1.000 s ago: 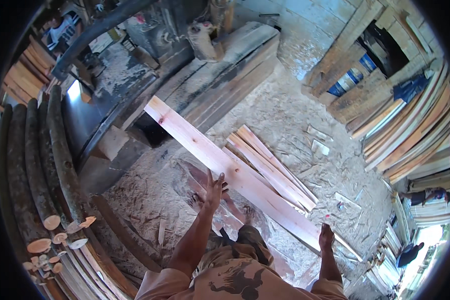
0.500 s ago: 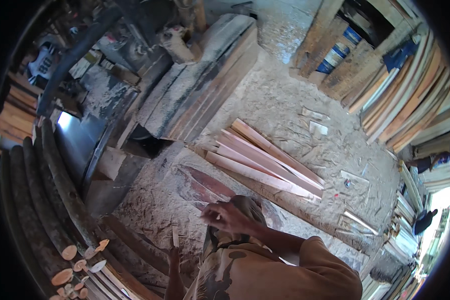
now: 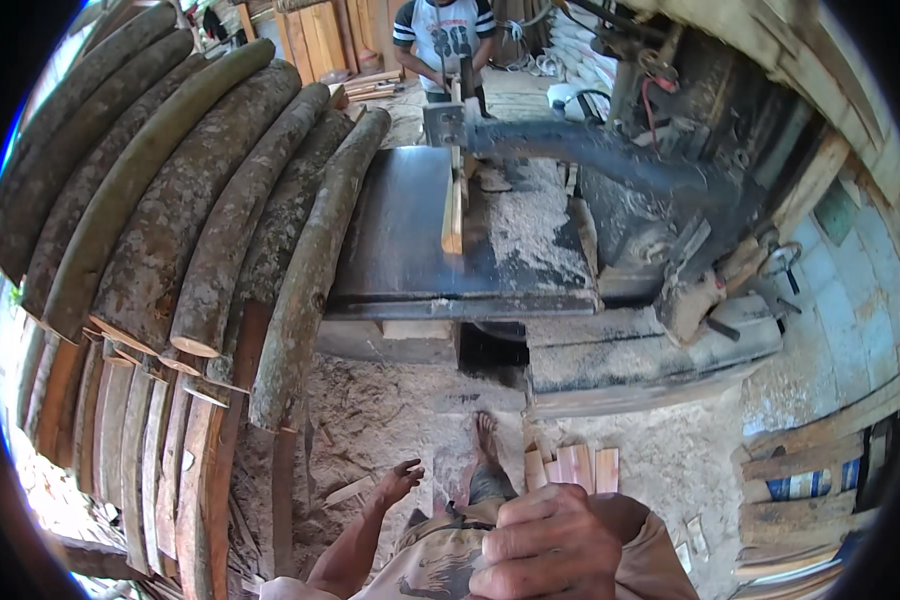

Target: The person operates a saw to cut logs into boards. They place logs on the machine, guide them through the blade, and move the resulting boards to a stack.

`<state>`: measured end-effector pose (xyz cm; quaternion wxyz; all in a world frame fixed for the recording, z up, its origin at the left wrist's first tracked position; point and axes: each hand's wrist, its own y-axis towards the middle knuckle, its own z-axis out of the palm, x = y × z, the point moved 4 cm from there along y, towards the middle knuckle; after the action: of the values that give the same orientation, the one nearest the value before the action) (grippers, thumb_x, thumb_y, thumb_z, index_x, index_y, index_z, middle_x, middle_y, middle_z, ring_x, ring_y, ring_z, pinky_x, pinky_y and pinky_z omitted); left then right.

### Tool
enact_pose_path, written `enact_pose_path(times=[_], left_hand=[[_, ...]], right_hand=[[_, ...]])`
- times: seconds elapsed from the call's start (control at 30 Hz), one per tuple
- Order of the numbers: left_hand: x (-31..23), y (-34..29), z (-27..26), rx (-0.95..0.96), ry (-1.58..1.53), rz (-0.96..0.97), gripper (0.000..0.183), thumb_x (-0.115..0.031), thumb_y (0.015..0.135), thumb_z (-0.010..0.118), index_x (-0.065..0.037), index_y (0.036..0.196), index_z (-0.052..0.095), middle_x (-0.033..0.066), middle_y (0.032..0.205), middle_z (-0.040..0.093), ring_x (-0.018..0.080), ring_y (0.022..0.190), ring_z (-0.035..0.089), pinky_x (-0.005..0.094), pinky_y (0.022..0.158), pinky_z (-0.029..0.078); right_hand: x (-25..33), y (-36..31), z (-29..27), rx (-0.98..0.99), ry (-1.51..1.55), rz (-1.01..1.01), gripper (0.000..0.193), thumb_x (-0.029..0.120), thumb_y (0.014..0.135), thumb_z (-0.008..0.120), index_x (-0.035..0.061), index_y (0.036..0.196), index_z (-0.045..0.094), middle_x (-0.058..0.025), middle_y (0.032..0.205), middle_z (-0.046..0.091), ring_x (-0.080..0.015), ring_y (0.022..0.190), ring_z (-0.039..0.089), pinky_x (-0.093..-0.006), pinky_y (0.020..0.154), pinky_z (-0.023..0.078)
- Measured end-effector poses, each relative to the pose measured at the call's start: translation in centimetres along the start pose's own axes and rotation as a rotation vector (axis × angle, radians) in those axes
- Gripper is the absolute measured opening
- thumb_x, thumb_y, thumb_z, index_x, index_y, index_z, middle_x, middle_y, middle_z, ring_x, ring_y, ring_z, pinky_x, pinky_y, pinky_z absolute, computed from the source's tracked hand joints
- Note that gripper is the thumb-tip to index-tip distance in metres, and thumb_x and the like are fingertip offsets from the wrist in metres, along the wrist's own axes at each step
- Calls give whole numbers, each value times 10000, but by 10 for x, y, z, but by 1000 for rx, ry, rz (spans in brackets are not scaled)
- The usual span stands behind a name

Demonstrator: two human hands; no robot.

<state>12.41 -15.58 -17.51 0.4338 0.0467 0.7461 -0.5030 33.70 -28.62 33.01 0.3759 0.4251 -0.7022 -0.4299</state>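
Note:
My left hand (image 3: 400,483) hangs low at my left side, fingers stretched out and apart, holding nothing. Close to the camera, my right hand (image 3: 548,545) is raised in front of my chest with its fingers curled closed. Its palm side is hidden, so anything inside it does not show. Ahead stands a dark metal saw table (image 3: 395,235). A narrow wooden strip (image 3: 453,225) lies on it near the saw's upright, out of reach of both hands.
Several bark-covered logs (image 3: 210,190) are stacked at left. Beyond the table stands a co-worker (image 3: 445,45), hands near the saw. A sawdust-covered wooden beam (image 3: 650,350) lies right of the table's front. Cut boards (image 3: 575,467) lie on the sawdust floor by my bare foot (image 3: 485,437).
The view has swung left, bringing the saw table, logs and co-worker to the front. My right hand has risen from my lap area toward the camera and closed.

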Motion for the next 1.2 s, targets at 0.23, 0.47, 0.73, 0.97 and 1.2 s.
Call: enact_pose_path(times=[0.23,0.47,0.73,0.97,1.2], left_hand=[[-212,92,-32,-108,-154,335,620,-445,844,576,-72,1317,428,173,1082,614,221,980,603,332,792,473],[-330,130,-28,41,-63,385,759,-509,823,573,-160,1415,252,203,1248,488,313,1142,482,410,886,423],[-224,60,2,366,-257,227,916,-470,786,649,-265,1448,50,189,1383,340,321,1258,342,483,962,366],[-146,-10,28,368,-258,267,864,-403,825,636,-325,1443,37,142,1303,420,259,1172,419,452,924,395],[-72,-96,53,392,-301,260,881,-391,832,630,-242,1452,23,141,1285,438,254,1174,425,456,925,394]], right_hand=[[-276,-154,-12,-289,-56,1190,190,207,887,573,25,838,547,1,669,563,-41,588,488,-213,520,398],[-340,-346,33,-61,-76,1723,892,583,794,559,22,1393,206,-231,1307,406,-316,1191,435,-385,862,458],[-195,-332,121,-353,526,1829,806,509,860,517,79,1424,135,-239,1297,416,-334,1190,446,-439,886,466],[-96,-337,164,-388,427,1844,785,551,862,475,20,1393,248,-211,1298,436,-291,1202,440,-341,957,390],[13,-316,194,-243,252,1708,736,532,867,483,69,1397,269,-218,1295,435,-293,1174,468,-340,825,493]])
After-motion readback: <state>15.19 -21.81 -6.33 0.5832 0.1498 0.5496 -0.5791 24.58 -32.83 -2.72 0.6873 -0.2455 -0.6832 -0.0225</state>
